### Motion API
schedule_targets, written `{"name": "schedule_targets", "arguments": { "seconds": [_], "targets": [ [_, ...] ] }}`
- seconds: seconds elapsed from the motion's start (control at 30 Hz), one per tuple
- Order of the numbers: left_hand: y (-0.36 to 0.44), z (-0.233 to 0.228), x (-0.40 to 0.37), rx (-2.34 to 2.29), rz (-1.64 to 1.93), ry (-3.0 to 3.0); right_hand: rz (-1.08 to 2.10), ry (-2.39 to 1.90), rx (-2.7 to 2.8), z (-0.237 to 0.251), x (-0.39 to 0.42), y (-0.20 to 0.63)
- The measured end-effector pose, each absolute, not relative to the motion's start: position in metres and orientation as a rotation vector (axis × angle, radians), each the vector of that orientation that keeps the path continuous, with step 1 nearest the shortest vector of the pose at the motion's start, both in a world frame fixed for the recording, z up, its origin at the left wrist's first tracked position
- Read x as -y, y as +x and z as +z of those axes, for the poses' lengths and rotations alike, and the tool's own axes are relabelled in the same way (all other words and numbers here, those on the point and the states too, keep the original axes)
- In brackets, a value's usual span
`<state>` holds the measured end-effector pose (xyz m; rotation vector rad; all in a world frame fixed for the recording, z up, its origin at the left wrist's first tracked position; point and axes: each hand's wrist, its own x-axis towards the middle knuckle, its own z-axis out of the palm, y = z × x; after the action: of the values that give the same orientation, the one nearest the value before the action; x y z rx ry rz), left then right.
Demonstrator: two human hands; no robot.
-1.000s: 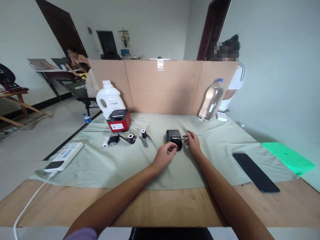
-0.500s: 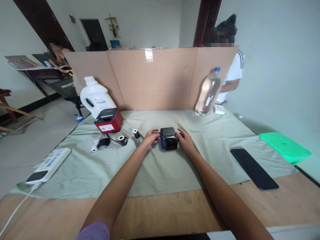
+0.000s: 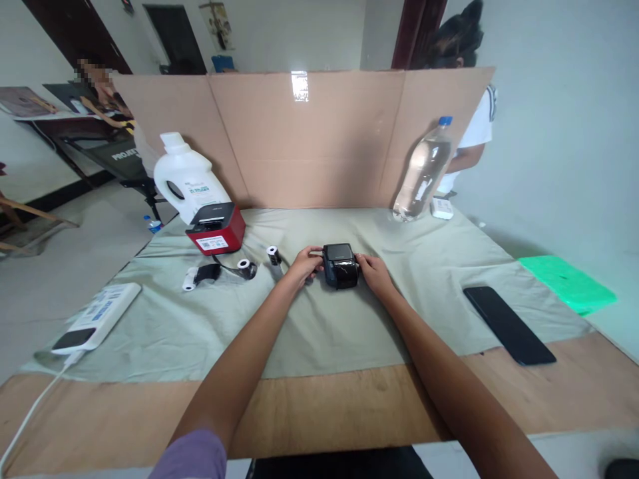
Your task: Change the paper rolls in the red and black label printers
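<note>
In the middle of the cloth-covered table lies a small black receipt printer [image 3: 340,265], its front glossy. My left hand [image 3: 304,267] is at its left side, fingertips against the casing. From the right, my right hand [image 3: 374,271] touches the opposite side with its fingers, so the printer is gripped between both hands. Left of my left hand stands a small paper roll [image 3: 273,255], black on its side with a white end. Farther left are a second such roll [image 3: 244,266] and a partly unrolled one [image 3: 192,275] with a dark strip.
A red and black box-shaped device [image 3: 217,228] stands before a white jug [image 3: 190,178] at back left. A clear bottle [image 3: 424,171] leans on the cardboard screen [image 3: 309,140]. A phone [image 3: 509,324] lies right, a white power strip [image 3: 100,318] left. People are beyond the screen.
The view has tilted slightly downward, so the scene sits higher. Both hands stay at the printer's sides; the right fingers look a little more closed against it.
</note>
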<state>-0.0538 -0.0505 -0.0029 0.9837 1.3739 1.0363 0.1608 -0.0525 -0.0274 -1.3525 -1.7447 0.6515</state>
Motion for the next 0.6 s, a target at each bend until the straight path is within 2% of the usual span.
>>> {"name": "schedule_targets", "arguments": {
  "seconds": [0.6],
  "targets": [
    [-0.054, -0.023, 0.053, -1.365, 1.317, 1.096, 0.638, -1.34, 1.784, -0.029, 0.054, 0.163]
  ]
}}
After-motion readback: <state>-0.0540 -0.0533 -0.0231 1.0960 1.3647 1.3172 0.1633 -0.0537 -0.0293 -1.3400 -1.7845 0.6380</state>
